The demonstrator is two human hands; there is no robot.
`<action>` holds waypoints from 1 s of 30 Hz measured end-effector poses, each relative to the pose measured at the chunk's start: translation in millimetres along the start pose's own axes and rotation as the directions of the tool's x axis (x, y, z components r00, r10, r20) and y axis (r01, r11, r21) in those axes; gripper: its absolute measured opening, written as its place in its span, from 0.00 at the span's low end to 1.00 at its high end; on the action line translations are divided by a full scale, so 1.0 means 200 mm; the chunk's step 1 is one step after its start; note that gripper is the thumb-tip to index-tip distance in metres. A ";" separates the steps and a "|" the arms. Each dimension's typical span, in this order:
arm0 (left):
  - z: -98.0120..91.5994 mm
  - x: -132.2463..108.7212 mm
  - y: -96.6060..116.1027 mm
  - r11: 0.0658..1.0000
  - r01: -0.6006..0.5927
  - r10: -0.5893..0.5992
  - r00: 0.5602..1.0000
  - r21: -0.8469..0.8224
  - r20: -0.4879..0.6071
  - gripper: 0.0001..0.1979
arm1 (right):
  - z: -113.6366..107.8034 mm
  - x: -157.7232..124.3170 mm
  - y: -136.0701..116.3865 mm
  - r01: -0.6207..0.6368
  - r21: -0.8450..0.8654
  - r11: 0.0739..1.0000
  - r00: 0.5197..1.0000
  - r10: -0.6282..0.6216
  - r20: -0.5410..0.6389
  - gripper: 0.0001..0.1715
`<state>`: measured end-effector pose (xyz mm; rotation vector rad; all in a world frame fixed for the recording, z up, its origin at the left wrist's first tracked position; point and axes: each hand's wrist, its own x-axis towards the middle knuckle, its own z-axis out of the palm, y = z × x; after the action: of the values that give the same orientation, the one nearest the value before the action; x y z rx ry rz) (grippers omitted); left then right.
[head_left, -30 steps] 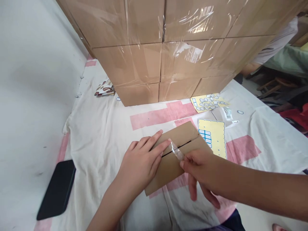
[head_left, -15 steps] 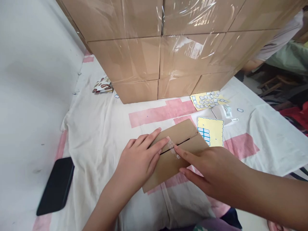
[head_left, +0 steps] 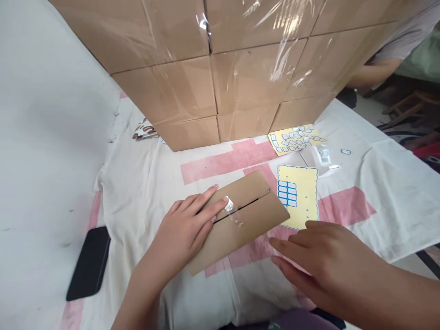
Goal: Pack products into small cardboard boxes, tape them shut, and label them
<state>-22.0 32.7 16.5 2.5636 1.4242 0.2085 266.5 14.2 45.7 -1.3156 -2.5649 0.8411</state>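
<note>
A small brown cardboard box [head_left: 254,222] lies at a slant on the cloth, a dark slit running along the seam between its top flaps. Across that seam sticks a short piece of clear tape [head_left: 235,214]. My left hand [head_left: 187,225] rests flat on the left part of the box with fingers stretched, the index fingertip at the tape's upper end. To the right of the box, my right hand [head_left: 319,256] hovers apart from it, thumb and index finger extended with a gap between them and nothing visible in it. The other right fingers are curled.
Large stacked cartons [head_left: 245,82] in clear film stand behind. Yellow sticker sheets [head_left: 305,192] and a clear plastic bag [head_left: 323,160] lie right of the box. A black phone [head_left: 89,263] is at left by the wall. Another person's arm [head_left: 378,73] shows at upper right.
My right hand has lifted off the tape and drawn back to the right, away from the box. My left hand stays on the box. The view has shifted slightly.
</note>
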 end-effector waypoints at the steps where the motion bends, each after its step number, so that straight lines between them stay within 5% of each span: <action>1: -0.01 0.00 -0.01 1.000 -0.010 0.010 1.000 -0.014 0.003 0.23 | 0.00 -0.03 0.06 -0.013 0.012 1.000 1.000 0.014 -0.027 0.12; 4: -0.06 0.00 -0.02 0.998 -0.043 0.042 0.999 -0.043 -0.020 0.22 | 0.00 -0.08 0.31 -0.180 0.041 0.983 0.970 0.184 -0.160 0.16; 7: -0.13 -0.03 0.00 0.999 -0.035 0.032 0.997 -0.032 -0.073 0.21 | 0.02 -0.03 0.60 -0.360 0.086 0.929 0.875 0.368 -0.315 0.16; 9: -0.17 -0.07 0.08 1.000 -0.008 0.007 0.989 -0.011 -0.146 0.23 | 0.03 0.04 0.78 -0.356 0.078 0.931 0.829 0.354 -0.433 0.15; 12: -0.14 -0.11 0.30 0.999 -0.016 0.000 0.954 -0.051 -0.301 0.29 | 0.07 0.16 0.96 -0.255 -0.044 0.966 0.840 0.199 -0.505 0.20; 14: -0.03 -0.06 0.50 0.979 -0.112 0.068 0.967 -0.171 -0.246 0.29 | 0.09 0.21 1.01 -0.208 -0.127 0.970 0.883 0.131 -0.451 0.25; 16: 0.15 0.06 0.69 0.917 -0.290 0.303 0.953 -0.272 0.005 0.22 | 0.11 0.23 1.03 -0.200 -0.168 0.965 0.917 0.124 -0.379 0.27; 18: 0.37 0.22 0.83 0.905 -0.344 0.351 0.936 -0.249 -0.021 0.16 | 0.11 0.22 1.04 -0.226 -0.171 0.959 0.929 0.159 -0.333 0.28; 21: 0.67 0.44 0.91 0.965 -0.145 0.127 0.988 -0.219 -0.093 0.18 | 0.09 0.18 1.04 -0.281 -0.089 0.956 0.924 0.244 -0.296 0.25; 23: 0.78 0.51 0.91 0.972 0.002 -0.023 0.996 -0.235 -0.088 0.25 | 0.06 0.14 1.03 -0.286 0.066 0.956 0.936 0.293 -0.194 0.15; 26: 0.85 0.52 0.91 0.945 0.131 -0.146 0.989 -0.299 -0.029 0.41 | -0.02 0.08 0.99 -0.239 0.394 0.888 0.966 0.259 0.002 0.11; 30: 0.84 0.48 0.97 0.901 0.270 -0.291 0.957 -0.340 -0.012 0.51 | -0.10 0.02 0.94 -0.242 0.669 0.703 0.966 0.242 0.095 0.13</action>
<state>224.9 -3.6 -97.0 2.0703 1.6026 0.4465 404.0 111.3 -38.5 -1.3803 -1.7685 1.6211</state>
